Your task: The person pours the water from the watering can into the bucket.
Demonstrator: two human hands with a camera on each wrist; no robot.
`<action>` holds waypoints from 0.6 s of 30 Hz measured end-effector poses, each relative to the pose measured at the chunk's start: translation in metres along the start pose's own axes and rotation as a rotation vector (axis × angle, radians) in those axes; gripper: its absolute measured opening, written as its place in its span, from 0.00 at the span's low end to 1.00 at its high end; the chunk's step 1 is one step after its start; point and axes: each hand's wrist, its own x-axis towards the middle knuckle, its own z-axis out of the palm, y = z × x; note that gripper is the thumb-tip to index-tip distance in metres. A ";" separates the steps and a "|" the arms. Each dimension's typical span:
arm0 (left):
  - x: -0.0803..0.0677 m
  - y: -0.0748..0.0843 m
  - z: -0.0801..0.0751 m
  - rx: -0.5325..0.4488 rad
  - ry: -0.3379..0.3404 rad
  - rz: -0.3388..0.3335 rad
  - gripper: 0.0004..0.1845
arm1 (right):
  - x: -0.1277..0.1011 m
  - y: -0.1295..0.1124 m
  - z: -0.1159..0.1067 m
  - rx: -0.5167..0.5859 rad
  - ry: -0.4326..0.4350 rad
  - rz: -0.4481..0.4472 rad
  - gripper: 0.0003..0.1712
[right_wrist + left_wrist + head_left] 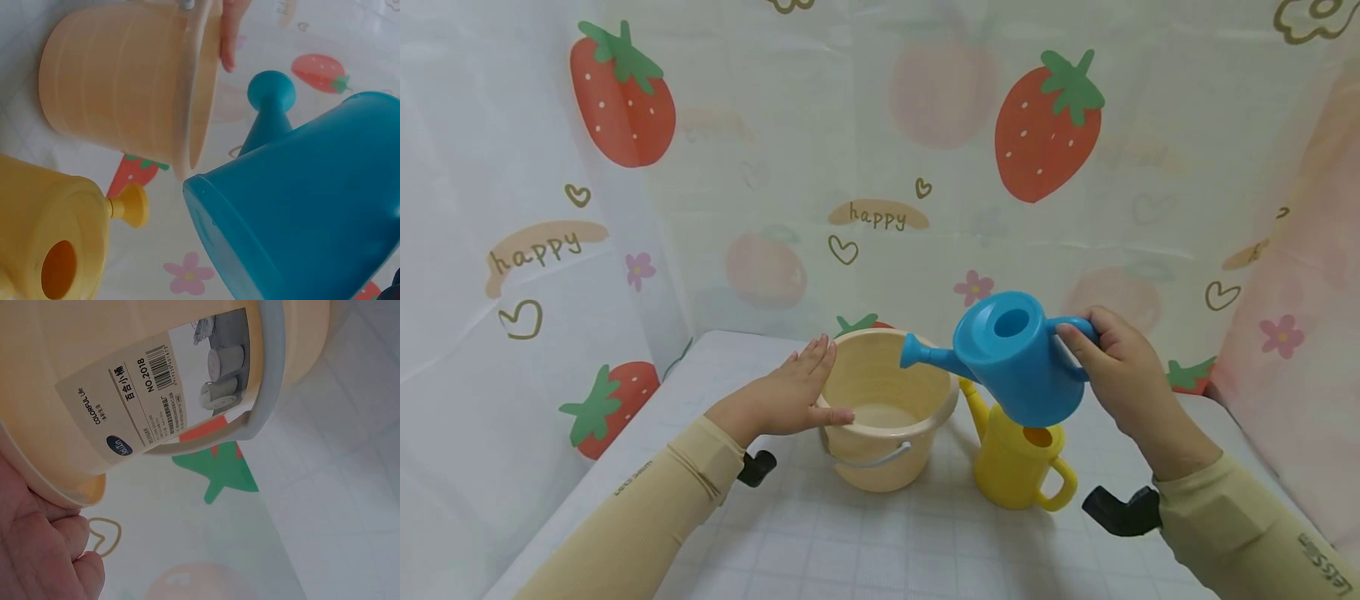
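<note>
A cream bucket (880,468) with a grey handle (868,458) stands upright on the table. On its left rim rests my left hand (778,402), fingers straight and thumb laid across the front edge. My right hand (1126,379) grips the handle of a blue watering can (1018,367) and holds it up, tilted left. The can's spout (928,354) reaches over the bucket's opening. Below and behind it is a yellow watering can (1011,467), upright on the table beside the bucket. In the left wrist view, the bucket's side carries a printed label (153,381).
A white gridded cloth (790,550) covers the table. Pale curtains (865,133) printed with strawberries, hearts and flowers surround it at the back and both sides. Black wrist mounts (1123,510) stick out from both sleeves.
</note>
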 end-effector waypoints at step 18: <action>-0.001 0.001 -0.001 0.008 -0.003 0.002 0.60 | 0.001 -0.002 -0.001 -0.012 -0.033 0.000 0.22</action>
